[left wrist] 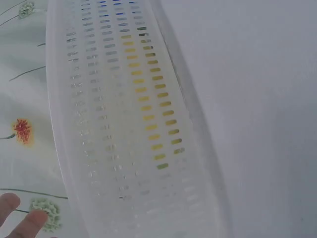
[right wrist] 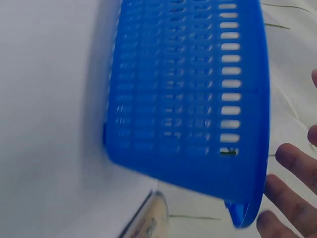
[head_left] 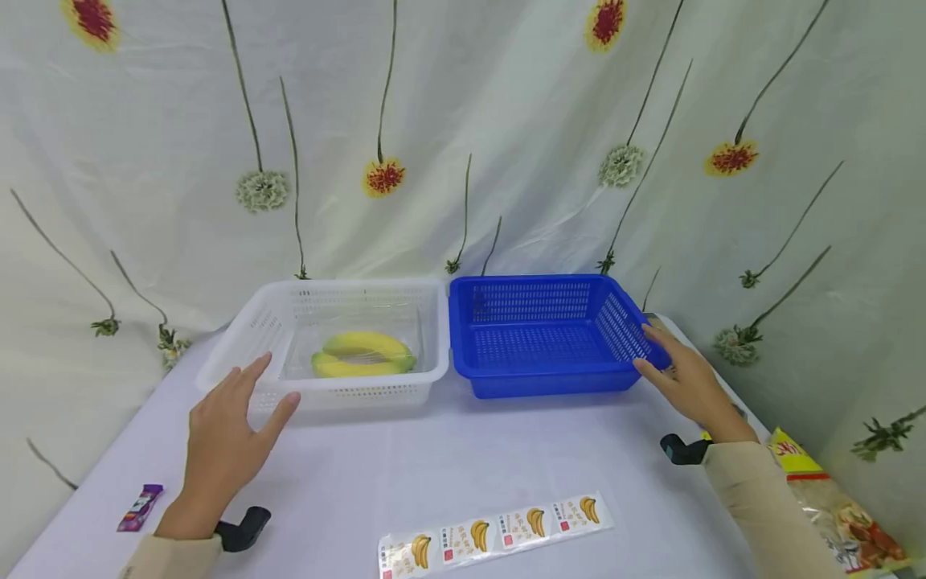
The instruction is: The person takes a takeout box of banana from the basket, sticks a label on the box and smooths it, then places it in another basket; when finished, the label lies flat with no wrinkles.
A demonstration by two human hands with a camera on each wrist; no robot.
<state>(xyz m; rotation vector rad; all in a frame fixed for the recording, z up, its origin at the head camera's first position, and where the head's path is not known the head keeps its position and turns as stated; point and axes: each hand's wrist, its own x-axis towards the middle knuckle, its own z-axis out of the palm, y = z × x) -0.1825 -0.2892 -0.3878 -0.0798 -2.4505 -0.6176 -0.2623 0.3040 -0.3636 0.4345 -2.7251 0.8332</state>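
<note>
My left hand (head_left: 230,434), fingers spread, is at the front left corner of a white plastic basket (head_left: 391,388), holding nothing. Inside that basket lie yellow bananas (head_left: 362,368) with green tips, in a clear plastic package. In the left wrist view the bananas' yellow shows through slots in the basket wall (left wrist: 124,99). At the right side of a blue plastic basket (head_left: 550,379) is my right hand (head_left: 683,382), its fingertips right at the rim. The right wrist view has these fingers (right wrist: 297,210) extended beside the blue rim, not curled round it.
A strip of banana-printed labels (head_left: 495,535) lies at the front of the white table (head_left: 325,482). A small purple packet (head_left: 141,508) is at the left. Near the right sleeve is a yellow and clear food bag (head_left: 832,507). A flower-printed cloth (head_left: 506,121) hangs behind the baskets.
</note>
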